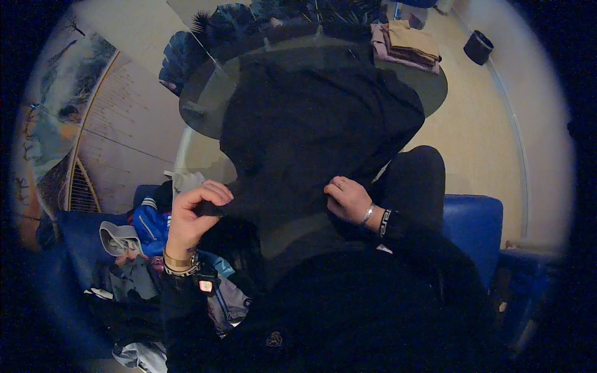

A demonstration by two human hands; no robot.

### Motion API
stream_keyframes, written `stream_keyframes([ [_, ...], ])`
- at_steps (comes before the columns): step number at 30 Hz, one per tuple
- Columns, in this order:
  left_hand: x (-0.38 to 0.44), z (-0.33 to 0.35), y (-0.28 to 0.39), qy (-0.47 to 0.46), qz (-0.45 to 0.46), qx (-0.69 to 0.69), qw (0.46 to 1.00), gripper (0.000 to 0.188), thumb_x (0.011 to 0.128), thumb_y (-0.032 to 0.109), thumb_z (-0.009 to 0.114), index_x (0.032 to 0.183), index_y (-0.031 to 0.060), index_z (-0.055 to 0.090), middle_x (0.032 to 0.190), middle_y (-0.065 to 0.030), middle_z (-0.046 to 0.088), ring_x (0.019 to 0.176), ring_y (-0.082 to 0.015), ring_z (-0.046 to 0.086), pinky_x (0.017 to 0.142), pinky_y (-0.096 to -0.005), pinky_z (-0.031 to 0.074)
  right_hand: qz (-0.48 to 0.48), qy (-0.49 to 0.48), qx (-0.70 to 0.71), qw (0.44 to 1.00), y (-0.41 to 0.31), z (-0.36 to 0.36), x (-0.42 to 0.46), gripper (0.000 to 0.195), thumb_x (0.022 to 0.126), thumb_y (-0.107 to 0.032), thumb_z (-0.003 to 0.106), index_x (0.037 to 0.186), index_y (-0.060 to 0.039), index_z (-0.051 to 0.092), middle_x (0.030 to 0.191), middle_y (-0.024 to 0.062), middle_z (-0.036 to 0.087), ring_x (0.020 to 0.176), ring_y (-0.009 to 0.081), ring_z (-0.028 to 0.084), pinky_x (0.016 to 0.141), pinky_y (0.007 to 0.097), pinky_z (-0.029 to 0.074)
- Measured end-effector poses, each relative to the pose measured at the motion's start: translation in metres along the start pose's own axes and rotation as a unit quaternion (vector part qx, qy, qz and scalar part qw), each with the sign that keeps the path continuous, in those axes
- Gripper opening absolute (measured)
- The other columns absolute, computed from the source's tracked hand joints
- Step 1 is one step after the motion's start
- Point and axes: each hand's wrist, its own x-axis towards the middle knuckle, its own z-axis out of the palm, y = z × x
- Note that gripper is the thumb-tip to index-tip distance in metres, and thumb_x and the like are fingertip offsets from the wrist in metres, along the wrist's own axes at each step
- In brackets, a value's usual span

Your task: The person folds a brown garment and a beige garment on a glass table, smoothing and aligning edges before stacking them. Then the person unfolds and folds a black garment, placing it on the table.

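A large black garment (308, 121) lies spread over a round dark table (200, 102) and hangs from its near edge towards my lap. My left hand (201, 210) is at the garment's left side, with thumb and fingers pinched on dark cloth. Farther right, my right hand (347, 198) grips the cloth with curled fingers. The garment's lower part merges with my dark clothes, so its near edge is hard to make out. A stack of folded clothes (410, 44), beige on top and pinkish below, sits at the table's far right.
On the blue seat to my left lie a blue garment (151, 228), a grey cap-like item (119, 238) and other crumpled clothes (135, 279). A blue chair back (473, 233) stands at right. Dark leafy plants (233, 23) line the table's far side. A dark bin (478, 47) stands by the wall.
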Motion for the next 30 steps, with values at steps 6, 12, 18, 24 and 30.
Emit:
stream_keyframes([
  [6,-0.001,0.017,0.02,0.111,-0.048,-0.012,0.993,0.022,0.062,-0.008,0.046,0.08,0.0025,0.053,0.089,-0.0129,0.06,0.088,-0.022,0.056,0.086,-0.0306,0.043,0.02,0.03,0.004,0.999,0.003,0.008,-0.003,0.034,0.069,-0.007,0.069,0.101,-0.006,0.057,0.091,0.0116,0.058,0.084,0.0313,0.06,0.069,0.0405,0.05],
  [12,-0.001,0.021,0.018,0.139,-0.002,-0.113,0.984,0.021,0.062,-0.008,0.043,0.078,0.0041,0.047,0.074,-0.01,0.053,0.074,-0.0216,0.051,0.073,-0.0308,0.042,-0.123,0.054,0.047,0.99,-0.019,-0.002,0.009,0.043,0.062,-0.01,0.075,0.101,-0.0058,0.058,0.092,0.0109,0.06,0.08,0.0294,0.06,0.069,0.0389,0.05],
  [18,0.001,0.029,0.032,0.156,0.017,-0.187,0.97,0.008,0.067,-0.001,0.046,0.073,0.0036,0.046,0.061,-0.0071,0.045,0.057,-0.0176,0.037,0.056,-0.0303,0.03,0.094,0.055,-0.025,0.994,0.03,0.008,-0.001,0.041,0.057,-0.005,0.075,0.096,-0.007,0.059,0.092,0.0119,0.062,0.088,0.0342,0.062,0.075,0.0418,0.052],
  [24,0.002,0.0,0.042,0.241,0.057,-0.167,0.955,0.003,0.075,0.006,0.045,0.073,0.0048,0.043,0.06,-0.0057,0.042,0.054,-0.0154,0.034,0.055,-0.0295,0.028,0.18,0.168,-0.116,0.962,0.092,-0.067,0.015,0.032,0.059,0.004,0.065,0.089,-0.0083,0.065,0.089,0.0124,0.064,0.087,0.0343,0.063,0.076,0.0389,0.052],
  [30,0.003,-0.012,0.042,0.236,-0.047,0.041,0.97,0.023,0.075,0.019,0.058,0.092,0.0029,0.057,0.073,-0.0015,0.048,0.067,-0.0116,0.044,0.062,-0.0254,0.035,0.167,0.28,-0.202,0.923,0.107,-0.207,0.013,0.029,0.066,0.006,0.055,0.09,-0.0082,0.063,0.09,0.0116,0.064,0.085,0.0323,0.063,0.074,0.0348,0.05],
])
